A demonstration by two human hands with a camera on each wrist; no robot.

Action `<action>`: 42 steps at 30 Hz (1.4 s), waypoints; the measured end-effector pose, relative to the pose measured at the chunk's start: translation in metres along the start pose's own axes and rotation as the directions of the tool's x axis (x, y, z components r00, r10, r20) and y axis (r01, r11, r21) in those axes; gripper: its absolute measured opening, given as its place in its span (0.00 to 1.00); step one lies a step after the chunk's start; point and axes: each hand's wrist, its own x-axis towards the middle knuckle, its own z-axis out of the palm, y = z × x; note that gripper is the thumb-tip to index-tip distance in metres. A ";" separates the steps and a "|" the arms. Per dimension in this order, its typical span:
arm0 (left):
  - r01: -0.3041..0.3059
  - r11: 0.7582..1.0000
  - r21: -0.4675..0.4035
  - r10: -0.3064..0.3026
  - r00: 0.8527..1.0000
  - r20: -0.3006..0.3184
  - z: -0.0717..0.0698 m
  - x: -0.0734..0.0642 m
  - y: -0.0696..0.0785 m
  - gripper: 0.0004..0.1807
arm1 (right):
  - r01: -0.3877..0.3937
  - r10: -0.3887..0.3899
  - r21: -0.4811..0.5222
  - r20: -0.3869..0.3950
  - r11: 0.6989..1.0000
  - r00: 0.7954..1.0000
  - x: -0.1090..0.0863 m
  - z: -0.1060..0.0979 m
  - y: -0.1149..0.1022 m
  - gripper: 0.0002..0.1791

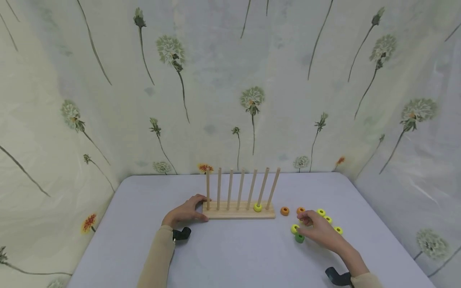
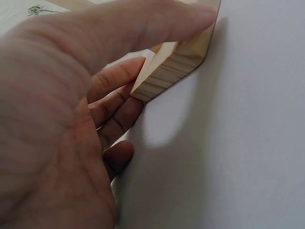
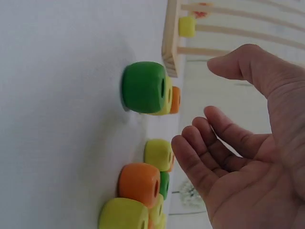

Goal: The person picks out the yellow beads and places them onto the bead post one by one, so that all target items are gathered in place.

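Note:
A wooden peg rack (image 1: 237, 216) with a row of upright pegs stands on the table. One yellow bead (image 1: 257, 207) sits at the bottom of the second peg from the right. My left hand (image 1: 186, 210) holds the rack's left end, thumb at the front and fingers behind; the left wrist view shows the thumb over the wooden base (image 2: 167, 71). My right hand (image 1: 320, 232) hovers over loose beads with relaxed fingers, thumb apart and nothing between them. Closest to it are a green bead (image 3: 144, 87) and a yellow bead (image 1: 295, 229).
Between rack and right hand lies an orange bead (image 1: 285, 211), with another orange bead (image 1: 300, 210) just beyond the fingertips. Several yellow beads, one of them a yellow bead (image 1: 338, 230), lie behind the right hand. A flowered curtain (image 1: 216, 100) borders the white table (image 1: 230, 256).

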 end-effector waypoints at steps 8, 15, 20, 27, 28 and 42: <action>0.010 1.000 -0.004 -0.009 1.000 0.006 0.000 -0.001 0.003 0.41 | 0.026 -0.025 -0.075 0.012 0.997 1.000 0.004 0.008 0.009 0.27; -0.006 1.000 0.000 0.006 1.000 0.008 -0.001 0.000 0.001 0.41 | -0.021 0.023 -0.055 0.032 0.998 0.999 0.007 0.016 0.011 0.24; -0.004 1.000 0.009 0.004 1.000 0.009 0.000 -0.001 0.002 0.41 | -0.017 0.019 -0.044 0.034 0.999 0.999 0.009 0.021 0.011 0.21; 0.010 1.000 0.001 -0.010 1.000 0.005 -0.001 -0.002 0.004 0.41 | 0.005 -0.003 -0.067 0.025 0.998 1.000 0.012 0.022 0.012 0.18; 0.010 1.000 0.000 -0.010 1.000 0.006 -0.001 -0.002 0.004 0.41 | 0.010 -0.008 -0.072 0.027 0.997 1.000 0.012 0.021 0.012 0.18; -0.025 0.999 0.030 0.024 1.000 0.015 -0.002 0.001 0.002 0.41 | -0.010 0.010 -0.105 0.001 0.994 1.000 0.013 0.022 0.016 0.19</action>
